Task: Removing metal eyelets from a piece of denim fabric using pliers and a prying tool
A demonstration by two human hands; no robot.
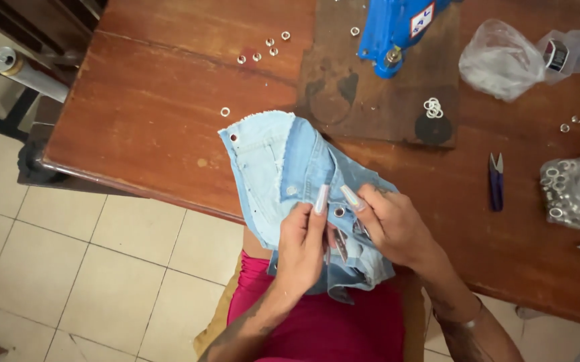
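At the near edge of the desk (169,87), in the head view, both hands grip a piece of light blue denim (283,167). The left hand (301,248) is closed on the cloth from below, thumb and forefinger pinched on a fold. The right hand (394,224) is closed on the cloth from the opposite side, fingers curled under the layers, forefinger laid flat on top.

Between the two forefinger tips sits a metal eyelet (339,212) set in the denim. It lies just beyond the left forefinger and just inside the right one; both hands are about equally near, touching the cloth on either side of it.

The long axis of the denim runs from the hands up and away to the left, ending at a frayed corner with a second small eyelet hole. The far half rests on the desk; the near half hangs over the edge above the lap.

Beyond the right hand, well apart, stands a blue press (397,30) on a dark board (377,100). Loose rings (433,107) lie on the board, and more are scattered on the desk beyond the left hand. To the right of the right hand lie blue snips (496,181), then a clear bag of metal eyelets (575,191); a crumpled clear bag (501,60) lies farther off.
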